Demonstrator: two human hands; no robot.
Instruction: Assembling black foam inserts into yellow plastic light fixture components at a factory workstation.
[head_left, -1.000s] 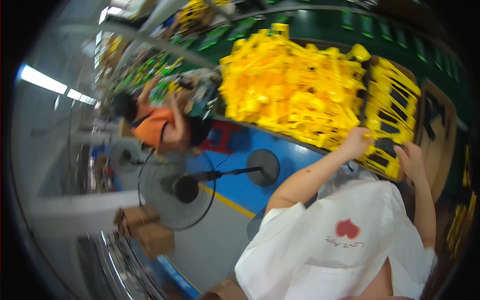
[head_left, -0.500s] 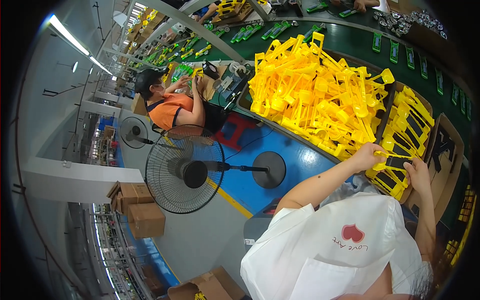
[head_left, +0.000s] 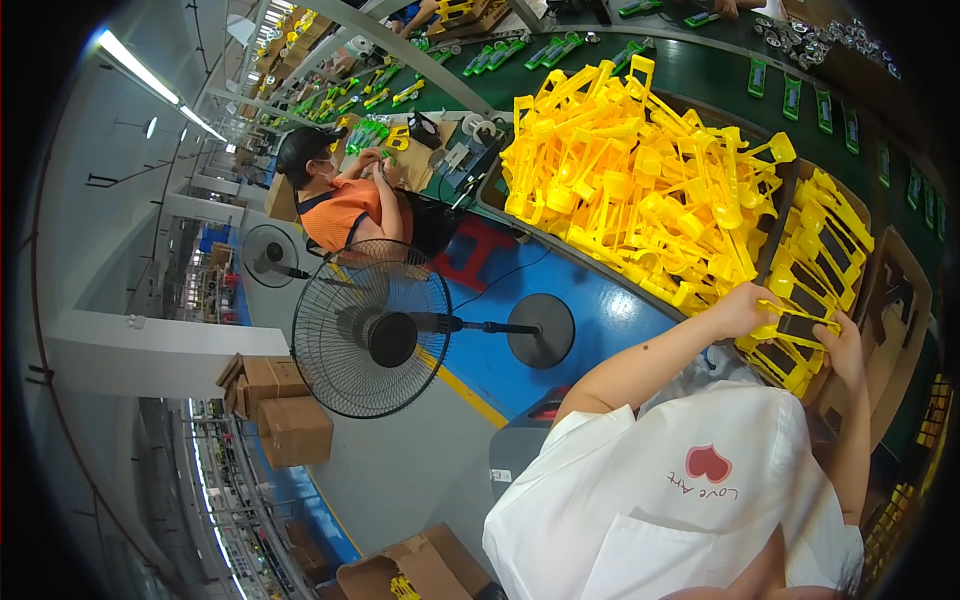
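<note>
A slim yellow plastic frame [head_left: 790, 311] is stretched between my hands at the lower right. My left hand [head_left: 743, 309] pinches its left end, and my right hand [head_left: 842, 346] grips the right end with thumb and fingers. Beneath it lie several similar yellow frames with black strips [head_left: 832, 245], laid in rows in a tray. Left of that tray, a dark crate [head_left: 600, 272] is heaped with loose yellow plastic parts [head_left: 640, 180]. Whether a black strip sits inside the held frame I cannot tell.
Right of the tray is an open cardboard box [head_left: 905, 290] with dark pieces. Beyond runs a green conveyor [head_left: 700, 65] carrying green items. A co-worker in orange [head_left: 350, 212] sits at the left. A black standing fan [head_left: 390, 338] and cardboard cartons [head_left: 296, 430] stand behind.
Both my hands keep hold of the yellow frame, with only a slight shift. The co-worker's hands have come lower, and green items along the conveyor have shifted a little.
</note>
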